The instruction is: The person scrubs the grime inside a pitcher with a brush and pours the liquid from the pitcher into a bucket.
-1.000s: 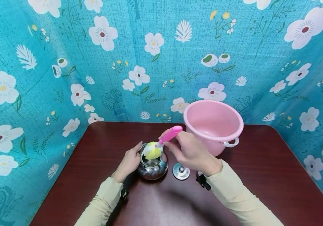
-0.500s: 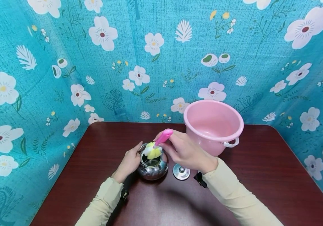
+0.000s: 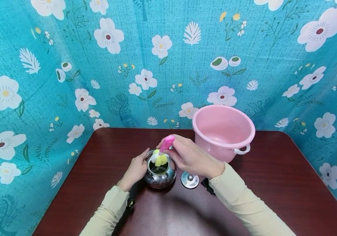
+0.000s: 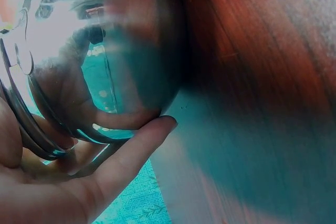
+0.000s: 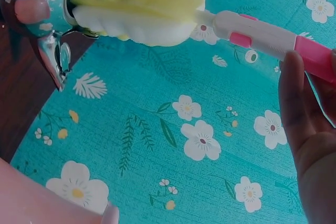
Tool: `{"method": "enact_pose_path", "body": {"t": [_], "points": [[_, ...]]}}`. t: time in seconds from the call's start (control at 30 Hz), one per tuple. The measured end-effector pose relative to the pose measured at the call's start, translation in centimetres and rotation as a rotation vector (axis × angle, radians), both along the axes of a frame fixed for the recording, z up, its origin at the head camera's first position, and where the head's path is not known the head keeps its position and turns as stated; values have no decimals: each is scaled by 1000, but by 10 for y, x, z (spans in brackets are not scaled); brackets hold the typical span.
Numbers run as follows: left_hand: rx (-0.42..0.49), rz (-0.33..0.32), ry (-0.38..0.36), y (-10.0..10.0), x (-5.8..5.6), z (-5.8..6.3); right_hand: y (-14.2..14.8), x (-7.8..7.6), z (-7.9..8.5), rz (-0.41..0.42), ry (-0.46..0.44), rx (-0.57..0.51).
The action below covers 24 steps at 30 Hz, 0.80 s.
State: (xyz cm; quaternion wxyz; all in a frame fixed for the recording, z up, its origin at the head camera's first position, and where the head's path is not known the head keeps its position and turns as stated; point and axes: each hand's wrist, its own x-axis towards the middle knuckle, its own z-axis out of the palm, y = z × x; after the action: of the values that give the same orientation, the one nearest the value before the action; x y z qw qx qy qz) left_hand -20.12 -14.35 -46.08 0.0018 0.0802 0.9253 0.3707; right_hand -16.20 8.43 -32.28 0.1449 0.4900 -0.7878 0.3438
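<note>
- The left grip (image 3: 134, 170) holds the shiny metal teapot (image 3: 159, 181) by its left side, one finger stretched along the round belly; how far the others wrap the handle I can't make out.
- The right grip (image 3: 193, 158) pinches the pink-and-white handle of a sponge brush (image 3: 160, 160), which slants downward.
- Left of that grip, the brush's yellow-and-white head sits partly inside the teapot's open mouth.
- Just below the right grip, on my side of it, the round knobbed lid (image 3: 189, 184) lies on the dark red-brown desk (image 3: 103, 157).
- Beyond the right grip, to its right, stands a pink bucket (image 3: 215, 151).
- Behind both grips hangs blue flowered cloth (image 3: 168, 85).
</note>
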Motion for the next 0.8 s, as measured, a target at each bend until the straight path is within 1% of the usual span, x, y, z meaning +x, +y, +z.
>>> {"method": "enact_pose_path", "body": {"t": [0.1, 0.17, 0.23, 0.33, 0.5, 0.6, 0.73, 0.8], "points": [[-10, -1, 4, 0, 0, 0, -1, 1, 0, 37, -56, -10], [-12, 0, 6, 1, -1, 0, -1, 2, 1, 49, -112, -12], [-11, -1, 8, 1, -1, 0, -2, 3, 2, 47, -164, -11], [-7, 0, -2, 1, -1, 0, -2, 3, 3, 33, -205, -5], [-7, 3, -11, 2, -1, 1, -3, 2, 2, 44, -220, 9], [1, 11, -19, 2, -1, 1, -3, 0, 0, 47, -200, 18], [-2, 16, -30, 2, -1, 0, -4, 0, -1, 28, -195, 40], [-1, 19, -39, 1, -1, 0, -5, 1, 0, 5, -191, 61]]}}
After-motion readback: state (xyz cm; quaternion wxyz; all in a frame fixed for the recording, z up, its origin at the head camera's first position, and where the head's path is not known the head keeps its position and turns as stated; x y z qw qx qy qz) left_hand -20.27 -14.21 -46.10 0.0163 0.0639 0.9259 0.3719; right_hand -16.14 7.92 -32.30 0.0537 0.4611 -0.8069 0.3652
